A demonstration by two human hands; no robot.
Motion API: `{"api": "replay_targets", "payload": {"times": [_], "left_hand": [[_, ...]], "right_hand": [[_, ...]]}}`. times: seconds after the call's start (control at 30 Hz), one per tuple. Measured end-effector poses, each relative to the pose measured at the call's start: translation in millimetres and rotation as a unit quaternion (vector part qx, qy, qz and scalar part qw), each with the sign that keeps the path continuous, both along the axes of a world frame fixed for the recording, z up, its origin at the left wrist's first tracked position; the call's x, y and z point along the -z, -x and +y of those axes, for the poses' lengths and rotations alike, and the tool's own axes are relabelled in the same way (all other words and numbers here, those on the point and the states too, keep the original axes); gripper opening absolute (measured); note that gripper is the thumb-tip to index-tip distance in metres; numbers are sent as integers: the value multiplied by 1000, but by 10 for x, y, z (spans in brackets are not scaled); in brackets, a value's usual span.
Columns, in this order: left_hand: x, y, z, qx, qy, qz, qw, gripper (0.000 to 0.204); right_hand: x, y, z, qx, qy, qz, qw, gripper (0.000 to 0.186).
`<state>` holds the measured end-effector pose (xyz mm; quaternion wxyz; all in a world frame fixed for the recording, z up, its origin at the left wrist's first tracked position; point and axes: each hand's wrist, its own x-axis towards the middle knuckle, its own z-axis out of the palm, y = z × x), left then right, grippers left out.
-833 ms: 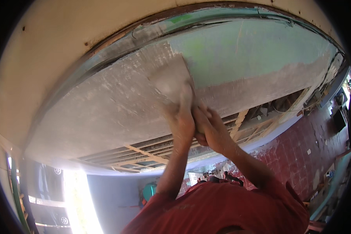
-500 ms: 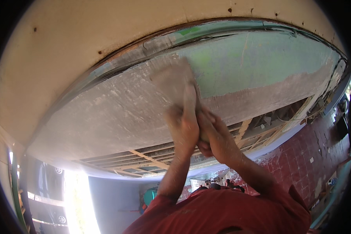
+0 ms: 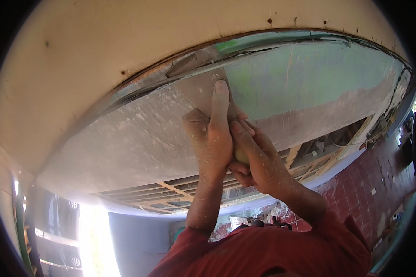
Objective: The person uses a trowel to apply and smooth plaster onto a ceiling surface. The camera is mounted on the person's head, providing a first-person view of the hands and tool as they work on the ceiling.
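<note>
A wide-bladed scraper lies against the wall surface, its blade edge up at the ledge below the pale panel. My left hand is closed around the upper part of the scraper, its thumb stretched along the blade. Just below and to the right, my right hand wraps round the yellow-green handle. Fingers of both hands overlap there and hide part of the tool. To the right of the blade is green paint; left of it the surface is bare, grey and streaked. Pale specks dot both forearms.
A beige panel with nail heads curves overhead. Wooden slats form an open grid under the scraped surface. Dark red floor tiles lie far below at right. Bright light comes in at lower left, near vehicles.
Both hands and the scraper have shifted slightly forward, toward the ledge. The blade, blurred by motion before, now shows more sharply.
</note>
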<state>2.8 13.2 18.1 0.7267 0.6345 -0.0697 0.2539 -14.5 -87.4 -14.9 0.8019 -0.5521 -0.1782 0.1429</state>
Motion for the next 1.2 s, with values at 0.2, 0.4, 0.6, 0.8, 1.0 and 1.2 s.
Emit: {"api": "replay_targets", "payload": {"times": [0.2, 0.4, 0.6, 0.8, 1.0, 1.2], "left_hand": [[500, 94, -65, -30, 11, 44, 998, 41], [59, 74, -72, -1, 33, 45, 998, 48], [417, 104, -18, 80, 97, 84, 988, 44], [584, 111, 24, 186, 149, 67, 969, 43], [505, -31, 59, 232, 184, 40, 954, 39], [654, -54, 136, 264, 168, 43, 949, 32]], "right_hand": [[280, 162, -85, -32, 2, 51, 998, 43], [93, -76, -72, -60, -9, 53, 997, 38], [270, 145, -108, -93, -44, 79, 992, 34], [536, 95, -220, -166, -41, 150, 974, 44], [652, -31, -194, -276, -139, 210, 928, 48], [825, 96, -205, -19, 185, -100, 977, 67]]}}
